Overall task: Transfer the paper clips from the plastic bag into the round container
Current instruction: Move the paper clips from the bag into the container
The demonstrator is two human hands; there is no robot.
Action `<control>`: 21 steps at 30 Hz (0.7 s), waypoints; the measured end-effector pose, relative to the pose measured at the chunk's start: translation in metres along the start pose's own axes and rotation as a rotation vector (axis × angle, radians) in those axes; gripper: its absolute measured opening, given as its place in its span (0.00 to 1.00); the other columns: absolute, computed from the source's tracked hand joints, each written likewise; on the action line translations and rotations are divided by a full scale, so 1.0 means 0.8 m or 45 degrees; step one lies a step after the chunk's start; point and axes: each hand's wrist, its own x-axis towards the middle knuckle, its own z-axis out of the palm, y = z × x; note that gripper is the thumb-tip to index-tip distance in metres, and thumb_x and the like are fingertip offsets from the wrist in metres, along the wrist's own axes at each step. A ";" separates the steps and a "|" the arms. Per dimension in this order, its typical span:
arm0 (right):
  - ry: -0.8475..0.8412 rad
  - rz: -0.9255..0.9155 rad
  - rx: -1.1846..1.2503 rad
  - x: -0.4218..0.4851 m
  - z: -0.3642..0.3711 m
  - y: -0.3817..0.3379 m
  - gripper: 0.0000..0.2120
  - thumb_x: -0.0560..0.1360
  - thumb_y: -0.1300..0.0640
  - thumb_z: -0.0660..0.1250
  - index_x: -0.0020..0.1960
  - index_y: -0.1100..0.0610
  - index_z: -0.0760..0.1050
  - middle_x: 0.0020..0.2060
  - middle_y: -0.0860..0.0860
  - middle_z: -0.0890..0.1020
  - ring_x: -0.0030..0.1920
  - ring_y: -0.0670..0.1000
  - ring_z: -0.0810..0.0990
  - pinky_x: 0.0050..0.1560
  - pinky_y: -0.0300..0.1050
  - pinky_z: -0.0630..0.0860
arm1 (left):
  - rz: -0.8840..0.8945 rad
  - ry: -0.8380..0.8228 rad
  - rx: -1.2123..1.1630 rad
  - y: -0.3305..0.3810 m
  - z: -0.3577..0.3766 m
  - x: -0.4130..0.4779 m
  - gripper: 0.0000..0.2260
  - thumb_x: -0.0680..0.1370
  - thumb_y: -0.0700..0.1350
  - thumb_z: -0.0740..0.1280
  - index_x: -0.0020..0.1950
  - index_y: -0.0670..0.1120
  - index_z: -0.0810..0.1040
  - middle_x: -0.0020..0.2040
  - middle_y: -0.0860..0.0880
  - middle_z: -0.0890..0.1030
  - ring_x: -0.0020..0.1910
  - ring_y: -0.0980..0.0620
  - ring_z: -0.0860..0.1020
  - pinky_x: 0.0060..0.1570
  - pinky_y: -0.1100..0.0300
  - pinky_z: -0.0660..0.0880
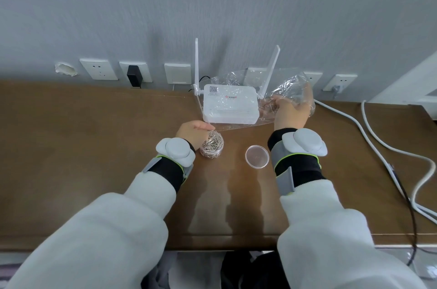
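— Why do we hold the crinkled clear plastic bag (287, 93) up in our right hand (292, 111)?

— Probably to fish out the last silver paper clips (270, 107) — our fingers pinch the film around that small cluster, just left of the hand. The bag's long axis runs leftward, towards our left hand (192, 131).

— And the left hand?

— It curls beside the small round clear container (212, 146), probably steadying it — upright, mouth up, nearly full. Whether it grips, we cannot tell.
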 end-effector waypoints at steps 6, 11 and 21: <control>0.011 -0.004 0.015 -0.001 -0.001 -0.003 0.35 0.71 0.78 0.53 0.75 0.57 0.60 0.23 0.34 0.78 0.20 0.40 0.76 0.21 0.30 0.70 | 0.078 0.117 0.064 0.002 0.003 -0.011 0.04 0.69 0.43 0.73 0.39 0.52 0.82 0.41 0.53 0.82 0.40 0.55 0.78 0.35 0.74 0.71; 0.068 0.013 0.037 -0.004 -0.002 -0.008 0.34 0.71 0.79 0.53 0.75 0.58 0.61 0.25 0.39 0.76 0.21 0.38 0.76 0.22 0.29 0.71 | 0.095 0.158 0.169 0.008 0.000 -0.015 0.03 0.70 0.44 0.72 0.42 0.51 0.84 0.43 0.54 0.83 0.44 0.55 0.78 0.46 0.64 0.71; 0.106 0.029 0.102 -0.003 -0.003 -0.006 0.34 0.71 0.79 0.53 0.74 0.57 0.61 0.32 0.39 0.76 0.23 0.39 0.78 0.23 0.31 0.73 | 0.007 -0.052 0.194 0.038 -0.017 -0.011 0.02 0.71 0.45 0.72 0.39 0.51 0.84 0.42 0.51 0.83 0.46 0.55 0.78 0.48 0.64 0.68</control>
